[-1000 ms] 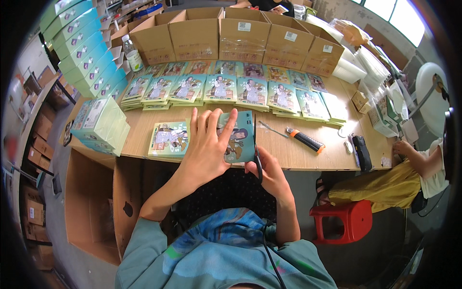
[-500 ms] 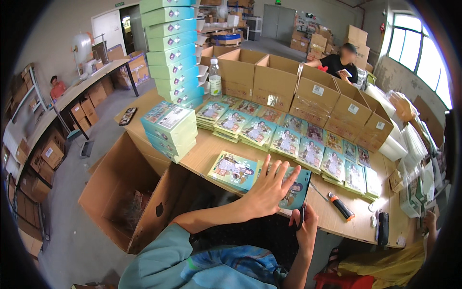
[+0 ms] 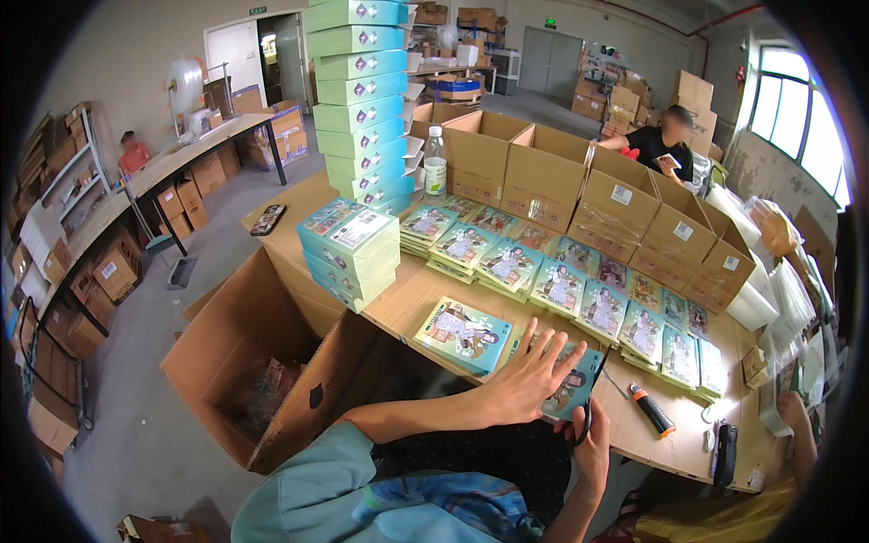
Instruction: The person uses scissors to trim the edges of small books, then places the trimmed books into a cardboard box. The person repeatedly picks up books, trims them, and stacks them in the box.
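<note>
Scissors [image 3: 586, 420]: black handles, lying along the pack's right side. Blade gap can't be read at this angle.
Right hand [image 3: 591, 445]: closed round the scissor handles, thumb side toward the pack. Exact finger placement in the loops is partly hidden.
Teal illustrated pack [image 3: 568, 401]: flat on the bench [image 3: 674, 448] near its front edge, under the left hand, right side exposed to the blades.
Left hand [image 3: 523, 385]: palm down, fingers spread, laid across the pack and covering much of its printed face. Not pinching anything.
Step, my read: trimming or slitting along the pack's right side, left hand as hold-down. Can't see a finished cut, so progress is unclear.
Next move, my judgement: another snip calls for blades kept parallel to that side, steady pressure from the left, fingertips clear of the blade line. Main risk is the pack skewing or the printed face getting nicked.
Loose stack [image 3: 464, 333]: similar packs, just left of the held one. Contact between them can't be told.
Rear rows [image 3: 555, 285]: more illustrated packs, laid out in front of the open cartons [image 3: 615, 195].
Box cutter [image 3: 652, 410]: orange and black, on the bench right of the scissors, untouched.
</note>
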Available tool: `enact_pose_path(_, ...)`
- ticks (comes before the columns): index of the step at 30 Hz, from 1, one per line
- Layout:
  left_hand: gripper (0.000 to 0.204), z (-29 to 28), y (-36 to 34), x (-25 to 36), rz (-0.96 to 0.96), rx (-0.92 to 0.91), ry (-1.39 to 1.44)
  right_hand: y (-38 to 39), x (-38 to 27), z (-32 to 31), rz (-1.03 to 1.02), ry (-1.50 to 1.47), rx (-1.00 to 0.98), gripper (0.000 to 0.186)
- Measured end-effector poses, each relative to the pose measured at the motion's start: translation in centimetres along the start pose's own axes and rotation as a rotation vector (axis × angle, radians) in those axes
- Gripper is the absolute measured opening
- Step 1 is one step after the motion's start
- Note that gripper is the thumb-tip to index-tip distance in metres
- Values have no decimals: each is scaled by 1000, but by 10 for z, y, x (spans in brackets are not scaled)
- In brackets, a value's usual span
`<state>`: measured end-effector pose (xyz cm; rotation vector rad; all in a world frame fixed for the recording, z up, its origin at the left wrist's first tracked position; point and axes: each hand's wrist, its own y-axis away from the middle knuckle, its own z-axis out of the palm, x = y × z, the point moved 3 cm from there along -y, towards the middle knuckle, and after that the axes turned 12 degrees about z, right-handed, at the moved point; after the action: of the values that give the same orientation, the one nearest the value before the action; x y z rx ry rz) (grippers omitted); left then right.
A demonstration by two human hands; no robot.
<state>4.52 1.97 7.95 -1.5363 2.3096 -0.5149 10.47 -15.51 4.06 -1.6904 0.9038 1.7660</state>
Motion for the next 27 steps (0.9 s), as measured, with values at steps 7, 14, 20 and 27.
enact_pose_path(7, 123, 4, -5, -3, -11, -50, -21, -7, 11, -8, -3, 64, 74, 37)
enact_pose_path(14, 117, 7, -3, -8, -52, -90, -9, -25, 13, -8, 76, -15, -44, 40)
enact_pose_path(20, 114, 2, -7, -7, -47, -34, 53, -24, 8, -7, -1, -14, 49, 35)
enact_pose_path(27, 115, 4, -7, -9, -40, -9, 49, -27, 11, -11, 23, 23, 102, 35)
